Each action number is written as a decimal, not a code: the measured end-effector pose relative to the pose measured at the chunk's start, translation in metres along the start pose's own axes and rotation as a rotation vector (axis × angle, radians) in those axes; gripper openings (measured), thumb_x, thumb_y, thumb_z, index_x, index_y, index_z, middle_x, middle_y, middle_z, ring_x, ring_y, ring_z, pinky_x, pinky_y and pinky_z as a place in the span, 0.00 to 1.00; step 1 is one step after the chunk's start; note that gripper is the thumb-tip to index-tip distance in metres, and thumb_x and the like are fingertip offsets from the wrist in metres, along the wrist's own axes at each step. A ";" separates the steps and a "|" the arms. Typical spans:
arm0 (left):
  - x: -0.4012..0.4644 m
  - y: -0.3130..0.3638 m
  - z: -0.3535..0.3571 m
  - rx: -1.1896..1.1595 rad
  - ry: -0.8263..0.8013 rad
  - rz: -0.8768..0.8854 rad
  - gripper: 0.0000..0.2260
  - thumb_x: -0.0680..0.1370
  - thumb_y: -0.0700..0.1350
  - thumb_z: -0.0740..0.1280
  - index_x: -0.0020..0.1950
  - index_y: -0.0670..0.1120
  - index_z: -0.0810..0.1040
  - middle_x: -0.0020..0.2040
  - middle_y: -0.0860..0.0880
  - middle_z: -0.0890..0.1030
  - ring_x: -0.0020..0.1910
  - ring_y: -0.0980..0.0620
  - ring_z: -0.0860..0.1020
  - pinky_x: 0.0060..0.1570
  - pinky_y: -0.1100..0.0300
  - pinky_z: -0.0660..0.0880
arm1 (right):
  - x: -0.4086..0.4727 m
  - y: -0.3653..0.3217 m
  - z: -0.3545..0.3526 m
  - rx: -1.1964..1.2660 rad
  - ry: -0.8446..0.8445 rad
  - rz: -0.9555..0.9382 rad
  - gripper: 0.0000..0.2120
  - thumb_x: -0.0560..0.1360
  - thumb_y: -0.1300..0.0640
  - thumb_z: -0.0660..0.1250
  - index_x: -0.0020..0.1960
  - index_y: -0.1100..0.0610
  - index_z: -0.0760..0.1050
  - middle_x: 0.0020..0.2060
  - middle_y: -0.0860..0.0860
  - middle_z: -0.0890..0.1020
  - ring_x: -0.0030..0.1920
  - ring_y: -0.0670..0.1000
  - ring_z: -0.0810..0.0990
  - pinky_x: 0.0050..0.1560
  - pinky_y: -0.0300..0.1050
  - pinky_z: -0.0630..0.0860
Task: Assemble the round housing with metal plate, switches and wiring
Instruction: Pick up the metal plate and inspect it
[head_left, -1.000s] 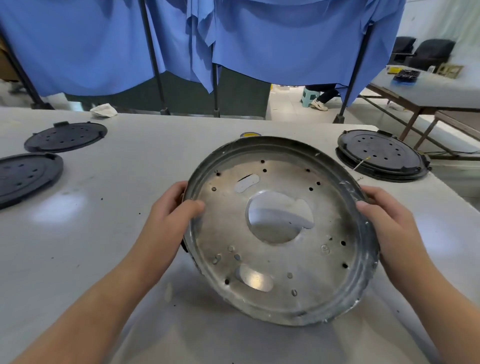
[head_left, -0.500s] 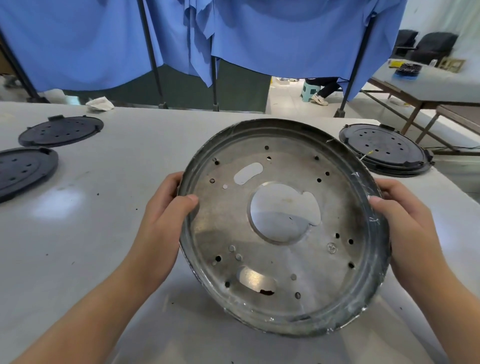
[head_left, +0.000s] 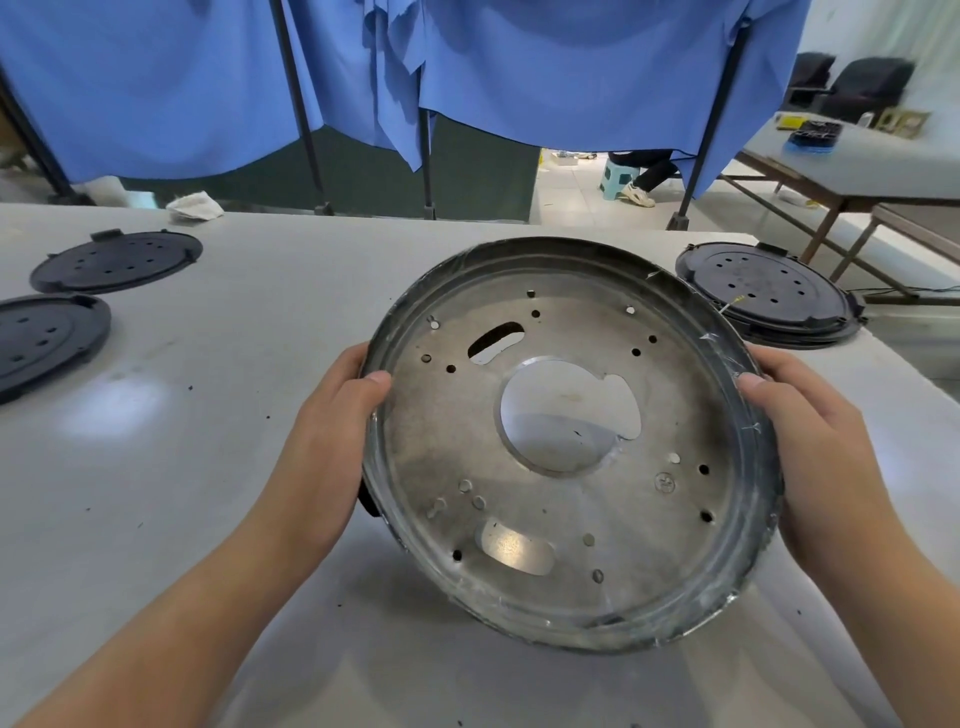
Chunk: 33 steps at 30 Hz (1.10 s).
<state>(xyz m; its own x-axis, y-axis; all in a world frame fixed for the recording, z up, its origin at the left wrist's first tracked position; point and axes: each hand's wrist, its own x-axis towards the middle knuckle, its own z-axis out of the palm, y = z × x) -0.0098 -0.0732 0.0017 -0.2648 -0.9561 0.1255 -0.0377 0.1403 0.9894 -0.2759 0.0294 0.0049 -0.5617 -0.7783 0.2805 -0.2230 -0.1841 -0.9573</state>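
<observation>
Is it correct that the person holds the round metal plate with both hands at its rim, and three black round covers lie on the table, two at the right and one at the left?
Not quite. The head view shows two black covers at the left and one at the right. Both the left hand and right hand do hold the metal plate at its rim.

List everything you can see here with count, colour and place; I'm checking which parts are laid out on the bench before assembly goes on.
metal plate: 1, silver-grey, round with a large centre hole, held tilted above the table's middle
black discs: 3 spots, black; two at the table's left, one at the right, which looks stacked
table: 1, light grey, under everything
rag: 1, white, far left edge
curtain: blue, on dark poles behind the table
second table: 1, grey, far right
left hand: grips the plate's left rim
right hand: grips the right rim
</observation>
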 end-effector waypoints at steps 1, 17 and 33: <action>0.000 0.000 0.000 0.002 0.000 -0.002 0.13 0.73 0.53 0.56 0.45 0.64 0.80 0.45 0.49 0.82 0.38 0.53 0.80 0.32 0.57 0.76 | 0.000 0.000 0.000 0.007 0.000 0.001 0.16 0.78 0.60 0.59 0.49 0.44 0.82 0.45 0.47 0.85 0.46 0.48 0.82 0.42 0.39 0.79; -0.003 0.002 0.000 -0.011 -0.052 0.029 0.12 0.73 0.51 0.57 0.46 0.65 0.78 0.47 0.54 0.82 0.44 0.56 0.82 0.45 0.53 0.78 | 0.002 0.000 -0.007 -0.006 -0.016 0.017 0.12 0.72 0.57 0.60 0.46 0.46 0.81 0.38 0.48 0.83 0.39 0.48 0.79 0.36 0.39 0.77; -0.004 -0.002 -0.003 -0.021 -0.056 0.079 0.13 0.72 0.51 0.60 0.47 0.67 0.79 0.45 0.57 0.83 0.43 0.55 0.82 0.49 0.42 0.78 | 0.003 0.001 -0.008 0.009 -0.008 -0.027 0.13 0.71 0.57 0.61 0.47 0.46 0.82 0.38 0.46 0.83 0.40 0.47 0.79 0.37 0.37 0.76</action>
<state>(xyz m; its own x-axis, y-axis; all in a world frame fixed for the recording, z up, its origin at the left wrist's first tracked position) -0.0059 -0.0704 -0.0002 -0.3194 -0.9263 0.1999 0.0058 0.2091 0.9779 -0.2839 0.0316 0.0051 -0.5492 -0.7777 0.3058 -0.2304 -0.2108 -0.9500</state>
